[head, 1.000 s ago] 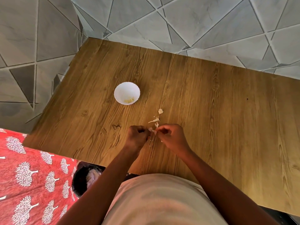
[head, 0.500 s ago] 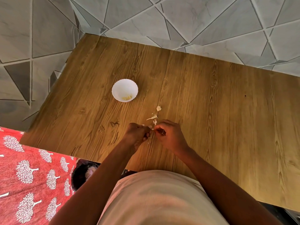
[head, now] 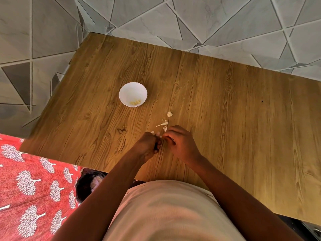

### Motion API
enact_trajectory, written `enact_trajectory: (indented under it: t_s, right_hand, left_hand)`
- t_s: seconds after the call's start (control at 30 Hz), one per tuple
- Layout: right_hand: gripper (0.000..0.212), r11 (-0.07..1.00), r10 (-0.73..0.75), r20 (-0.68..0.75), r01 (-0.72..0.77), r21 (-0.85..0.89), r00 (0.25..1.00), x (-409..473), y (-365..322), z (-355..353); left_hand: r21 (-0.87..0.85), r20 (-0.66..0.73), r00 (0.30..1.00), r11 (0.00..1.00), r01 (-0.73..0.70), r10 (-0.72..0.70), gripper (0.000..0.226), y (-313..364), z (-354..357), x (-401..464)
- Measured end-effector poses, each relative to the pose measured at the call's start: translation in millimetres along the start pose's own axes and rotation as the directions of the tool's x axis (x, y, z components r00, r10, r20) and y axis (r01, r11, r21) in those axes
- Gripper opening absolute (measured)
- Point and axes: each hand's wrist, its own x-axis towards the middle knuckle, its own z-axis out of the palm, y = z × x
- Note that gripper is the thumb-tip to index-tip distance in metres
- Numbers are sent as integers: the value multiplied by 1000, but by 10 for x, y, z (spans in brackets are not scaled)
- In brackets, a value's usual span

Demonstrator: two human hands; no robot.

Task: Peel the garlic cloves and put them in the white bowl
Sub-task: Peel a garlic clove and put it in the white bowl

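A small white bowl [head: 132,91] stands on the wooden table [head: 225,110], with a few peeled garlic pieces [head: 135,102] at its bottom. Nearer to me, my left hand [head: 147,145] and my right hand [head: 180,143] meet over the table, fingertips together, pinching a garlic clove [head: 160,136] that is mostly hidden between them. Loose scraps of garlic skin [head: 163,125] lie on the wood just beyond my hands, and a larger garlic piece [head: 169,114] sits a little farther out.
The table's left edge runs close to a grey tiled wall [head: 43,32]. A red cloth with white tree prints [head: 34,185] lies at lower left, beside a dark round container [head: 90,183] under the table's near edge.
My hands stay together on the clove, with small shifts of the fingers. The view has drifted slightly; nothing else on the table has moved.
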Motion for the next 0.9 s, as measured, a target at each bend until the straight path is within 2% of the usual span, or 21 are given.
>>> enact_trajectory:
  t_s: [0.1,0.17,0.23,0.3,0.4,0.57,0.67,0.9]
  right_hand:
    - [20,998,-55,3,55,-22,999,-9,32,-13]
    - [13,999,-4,-21,5,34,1000,-21,44,-5]
    - [9,996,61,-21,-59,73,998,-33,52,12]
    - [12,991,107,-7,-106,83,994,-39,57,28]
    - [13,984,156,-22,-153,85,988,-39,76,40]
    - [10,983,170,-14,-169,73,985,-27,72,48]
    - [11,969,212,-7,-209,134,977,-18,45,32]
    - [14,940,248,36,-250,234,968,3,24,6]
  left_hand:
    - [24,31,1000,1000,-4,3,23,2,-71,-18]
    - [185,-34,987,972,-147,156,21,-27,-131,10]
    - [305,-85,937,904,-300,340,16,-54,-181,7]
    - [302,-44,890,855,-422,454,20,-68,-216,-19]
    - [309,83,828,776,-550,554,20,-94,-243,-33]
    - [324,88,783,726,-607,615,13,-99,-209,-57]
    - [335,80,774,714,-614,628,9,-89,-202,-61]
    - [327,8,810,764,-557,587,7,-35,-167,-105]
